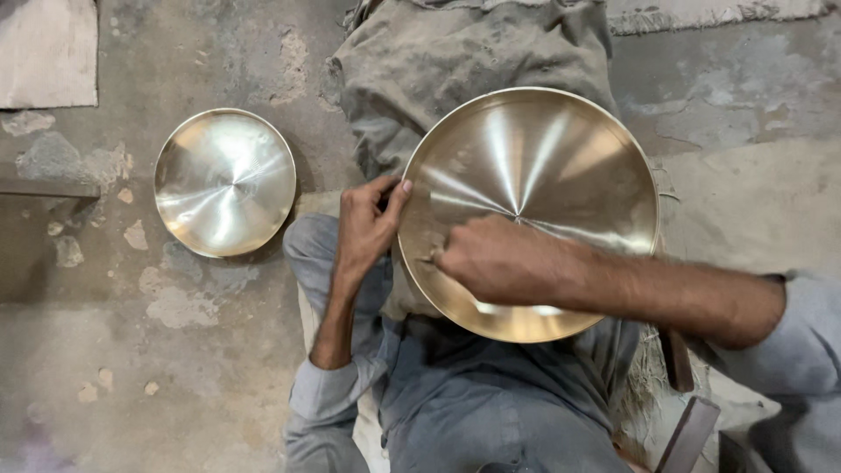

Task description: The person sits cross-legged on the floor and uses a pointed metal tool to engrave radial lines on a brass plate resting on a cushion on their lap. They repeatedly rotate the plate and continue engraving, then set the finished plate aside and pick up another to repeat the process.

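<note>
A large shiny brass plate point(561, 166) rests over my lap and a grey cloth. My left hand point(366, 226) grips its left rim, thumb on the edge. My right hand point(491, 261) lies inside the plate near its lower left, fingers curled and pressed on the metal; whether it holds a small tool, I cannot tell. A smaller brass plate point(225, 182) lies on the floor to the left, apart from both hands.
I sit on a rough concrete floor point(131, 350). A crumpled grey sack cloth point(420, 70) lies under and beyond the big plate. A pale mat point(48, 52) is at top left. A dark wooden piece point(688, 434) lies at lower right.
</note>
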Demonstrator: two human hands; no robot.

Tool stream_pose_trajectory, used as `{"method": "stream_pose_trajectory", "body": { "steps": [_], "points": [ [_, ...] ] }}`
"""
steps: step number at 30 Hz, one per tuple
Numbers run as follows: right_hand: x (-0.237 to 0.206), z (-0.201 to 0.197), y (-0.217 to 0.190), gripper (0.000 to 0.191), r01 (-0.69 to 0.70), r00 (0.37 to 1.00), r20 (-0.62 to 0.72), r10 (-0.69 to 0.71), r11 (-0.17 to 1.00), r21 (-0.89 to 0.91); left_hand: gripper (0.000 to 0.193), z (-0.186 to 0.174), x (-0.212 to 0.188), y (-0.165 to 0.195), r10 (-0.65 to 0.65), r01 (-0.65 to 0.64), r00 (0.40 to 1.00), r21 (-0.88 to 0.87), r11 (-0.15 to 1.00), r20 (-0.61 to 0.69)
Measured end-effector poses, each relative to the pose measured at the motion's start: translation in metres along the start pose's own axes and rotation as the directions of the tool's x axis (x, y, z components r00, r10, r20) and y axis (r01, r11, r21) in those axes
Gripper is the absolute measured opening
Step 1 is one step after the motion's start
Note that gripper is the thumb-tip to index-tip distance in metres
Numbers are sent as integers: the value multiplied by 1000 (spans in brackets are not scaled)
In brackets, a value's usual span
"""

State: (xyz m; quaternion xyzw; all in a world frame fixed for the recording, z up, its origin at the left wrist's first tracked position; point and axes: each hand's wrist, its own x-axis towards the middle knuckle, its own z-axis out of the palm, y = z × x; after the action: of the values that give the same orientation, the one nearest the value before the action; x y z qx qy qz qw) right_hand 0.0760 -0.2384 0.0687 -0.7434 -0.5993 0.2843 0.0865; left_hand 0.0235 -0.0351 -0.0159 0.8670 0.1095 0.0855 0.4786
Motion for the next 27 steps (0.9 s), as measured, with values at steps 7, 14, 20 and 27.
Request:
{"method": "stream_pose_trajectory", "body": {
  "steps": [7, 14, 20, 27],
  "points": [
    [-19, 12, 7, 29, 149, 988, -41, -150, 989, -17, 22, 3, 47, 21, 211, -212, 977, 68, 975, 23],
    [-22, -10, 10, 33, 148, 983, 114, -146, 989, -8, 20, 10, 50, 21, 221, -219, 974, 34, 975, -59],
    [1, -26, 13, 10, 361, 932, 5, -361, 932, 15, 33, -9, -29, 15, -43, 44, 999, 18, 999, -28],
    [25, -46, 25, 14, 261, 946, -227, -233, 960, 102, 39, 2, -45, 2, -67, 59, 994, -92, 994, -82]
  ]
}}
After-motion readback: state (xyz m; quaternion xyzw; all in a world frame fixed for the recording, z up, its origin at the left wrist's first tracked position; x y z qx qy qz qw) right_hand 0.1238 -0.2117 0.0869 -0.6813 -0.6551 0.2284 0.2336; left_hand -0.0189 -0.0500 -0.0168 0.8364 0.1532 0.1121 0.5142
